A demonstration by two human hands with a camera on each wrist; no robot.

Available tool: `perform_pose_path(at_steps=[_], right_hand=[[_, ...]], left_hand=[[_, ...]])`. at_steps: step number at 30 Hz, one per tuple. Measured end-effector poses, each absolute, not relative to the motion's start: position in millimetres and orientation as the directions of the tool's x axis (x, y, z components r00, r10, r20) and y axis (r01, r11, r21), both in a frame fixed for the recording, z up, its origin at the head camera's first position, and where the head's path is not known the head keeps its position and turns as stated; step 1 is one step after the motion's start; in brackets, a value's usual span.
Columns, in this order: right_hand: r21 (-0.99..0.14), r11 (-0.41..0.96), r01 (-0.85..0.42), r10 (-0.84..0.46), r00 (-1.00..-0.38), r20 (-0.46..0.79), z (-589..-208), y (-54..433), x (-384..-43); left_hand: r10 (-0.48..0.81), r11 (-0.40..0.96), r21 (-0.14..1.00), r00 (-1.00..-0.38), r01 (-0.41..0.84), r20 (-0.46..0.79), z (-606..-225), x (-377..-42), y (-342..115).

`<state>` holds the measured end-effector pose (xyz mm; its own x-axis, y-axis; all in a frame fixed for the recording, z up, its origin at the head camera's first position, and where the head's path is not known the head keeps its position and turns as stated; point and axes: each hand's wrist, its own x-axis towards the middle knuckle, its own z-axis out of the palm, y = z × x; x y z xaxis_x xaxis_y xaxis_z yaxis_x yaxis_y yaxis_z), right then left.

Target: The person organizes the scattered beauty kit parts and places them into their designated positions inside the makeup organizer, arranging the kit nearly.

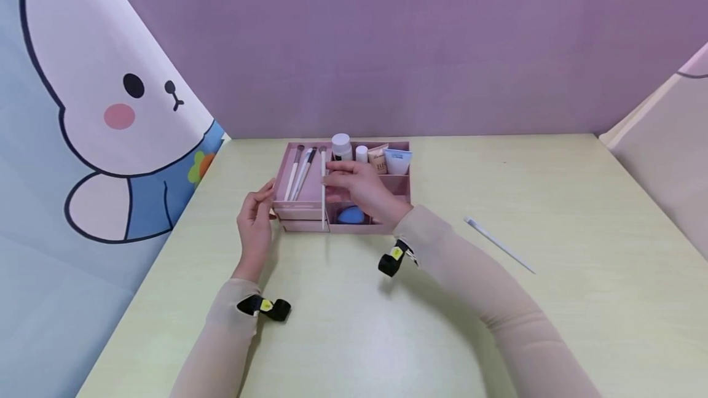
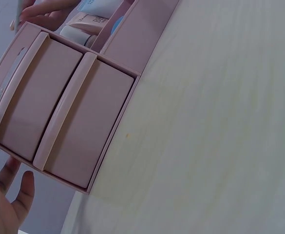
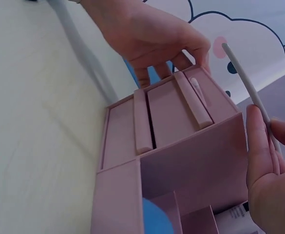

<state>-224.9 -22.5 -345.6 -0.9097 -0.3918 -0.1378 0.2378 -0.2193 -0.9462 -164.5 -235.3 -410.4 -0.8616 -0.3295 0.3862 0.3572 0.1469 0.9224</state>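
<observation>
A pink desktop organizer (image 1: 301,214) stands at the far side of the table. Its two stacked drawers (image 2: 79,122) look closed in the left wrist view. Above its left part, my right hand (image 1: 362,188) pinches a makeup brush (image 1: 323,198) by its white handle, between thumb and fingers. The brush's dark bristles point away from me. My left hand (image 1: 256,217) is at the organizer's left side, fingers (image 3: 161,70) against the wall. Several makeup brushes (image 1: 292,174) lie side by side in the shallow top tray.
In the organizer's right compartments are a blue sponge (image 1: 351,215), a white-capped jar (image 1: 342,146), a small white bottle (image 1: 362,153), a beige tube (image 1: 378,159) and a pale blue tube (image 1: 398,161). Another slim white brush (image 1: 500,244) lies on the table to the right.
</observation>
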Motion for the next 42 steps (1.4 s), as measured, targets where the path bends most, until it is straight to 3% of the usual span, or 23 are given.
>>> perform_pose_path(at_steps=[13, 25, 42], right_hand=[[-0.877, -0.384, 0.289, -0.26, -0.945, -0.197, -332, -44, -237], [-0.865, -0.455, 0.21, -0.121, -0.977, -0.174, -333, -56, -244], [-0.91, -0.317, 0.266, -0.166, -0.961, -0.223, -328, -53, -249]], left_hand=[[-0.334, 0.139, 0.918, -0.855, 0.371, 0.396, -411, -167, -236], [-0.337, 0.127, 0.924, -0.861, 0.359, 0.381, -411, -167, -236], [-0.324, 0.134, 0.928, -0.87, 0.347, 0.372, -382, -148, -224]])
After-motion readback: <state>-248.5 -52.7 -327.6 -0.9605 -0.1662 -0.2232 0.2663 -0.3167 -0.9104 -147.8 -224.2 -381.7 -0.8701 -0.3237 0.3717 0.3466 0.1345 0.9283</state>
